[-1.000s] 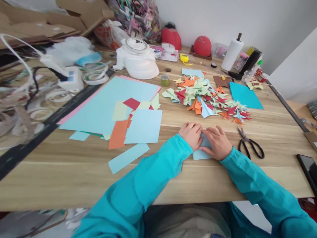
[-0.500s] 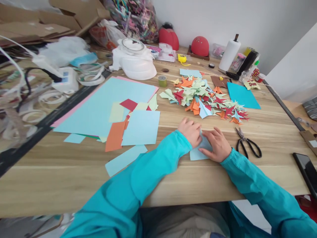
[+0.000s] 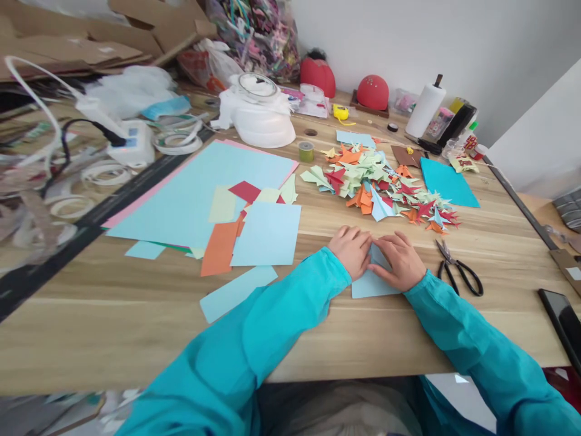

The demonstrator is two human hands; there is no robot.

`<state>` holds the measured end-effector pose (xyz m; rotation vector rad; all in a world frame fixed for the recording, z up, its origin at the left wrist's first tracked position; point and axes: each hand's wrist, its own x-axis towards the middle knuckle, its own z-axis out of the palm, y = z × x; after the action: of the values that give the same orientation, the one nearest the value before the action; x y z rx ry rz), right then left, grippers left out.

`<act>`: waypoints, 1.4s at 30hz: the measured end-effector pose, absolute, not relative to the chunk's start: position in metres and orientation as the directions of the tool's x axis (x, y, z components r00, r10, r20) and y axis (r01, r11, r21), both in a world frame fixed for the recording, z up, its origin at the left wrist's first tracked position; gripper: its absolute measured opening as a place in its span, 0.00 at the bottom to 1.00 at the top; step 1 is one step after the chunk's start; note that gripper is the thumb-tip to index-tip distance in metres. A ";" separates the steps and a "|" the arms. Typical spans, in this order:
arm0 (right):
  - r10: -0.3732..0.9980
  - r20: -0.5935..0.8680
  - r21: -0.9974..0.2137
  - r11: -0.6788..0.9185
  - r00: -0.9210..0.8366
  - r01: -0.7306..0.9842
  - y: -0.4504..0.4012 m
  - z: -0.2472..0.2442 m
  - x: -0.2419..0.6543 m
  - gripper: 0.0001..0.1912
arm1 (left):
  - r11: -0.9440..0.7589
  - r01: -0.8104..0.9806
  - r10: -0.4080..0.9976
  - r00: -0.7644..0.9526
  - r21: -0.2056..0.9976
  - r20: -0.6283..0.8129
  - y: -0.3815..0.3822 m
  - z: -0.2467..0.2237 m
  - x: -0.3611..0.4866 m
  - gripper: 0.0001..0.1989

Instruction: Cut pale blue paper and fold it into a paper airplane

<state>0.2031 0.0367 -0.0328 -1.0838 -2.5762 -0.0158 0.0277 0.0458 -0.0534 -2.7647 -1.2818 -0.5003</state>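
Both hands meet over a light blue sheet of paper (image 3: 373, 286) that lies on the wooden table in front of me. My left hand (image 3: 350, 249) has its fingers curled and closed at the sheet's upper left. From the other side, my right hand (image 3: 398, 260) grips the top edge, its thumb lower down on the paper. Part of the sheet looks folded over, though the fingers cover most of that fold. Beyond the hands is a heap of small folded paper planes (image 3: 363, 175) in green, orange, red and blue. Black-handled pliers (image 3: 458, 266) lie right of my right hand.
Large light blue sheets (image 3: 181, 200) lie at left, with a square blue sheet (image 3: 267, 233), an orange piece (image 3: 218, 249) and a blue strip (image 3: 238, 293) nearby. A turquoise paper stack (image 3: 449, 181) sits at back right. A phone (image 3: 560, 321) rests near the right edge.
The view has turned slightly, so the table things appear a little farther right. My hands have come closer together on the paper, and more of its lower part shows below them.
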 end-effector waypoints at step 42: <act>0.685 0.375 -0.114 0.703 -0.625 0.702 0.037 -0.040 0.196 0.21 | -0.615 0.782 0.777 0.579 0.101 0.248 0.050 -0.045 0.028 0.23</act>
<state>0.1964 0.0369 -0.0399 -1.0764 -2.5203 -0.0604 0.0280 0.0501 -0.0450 -2.7741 -1.3703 -0.4211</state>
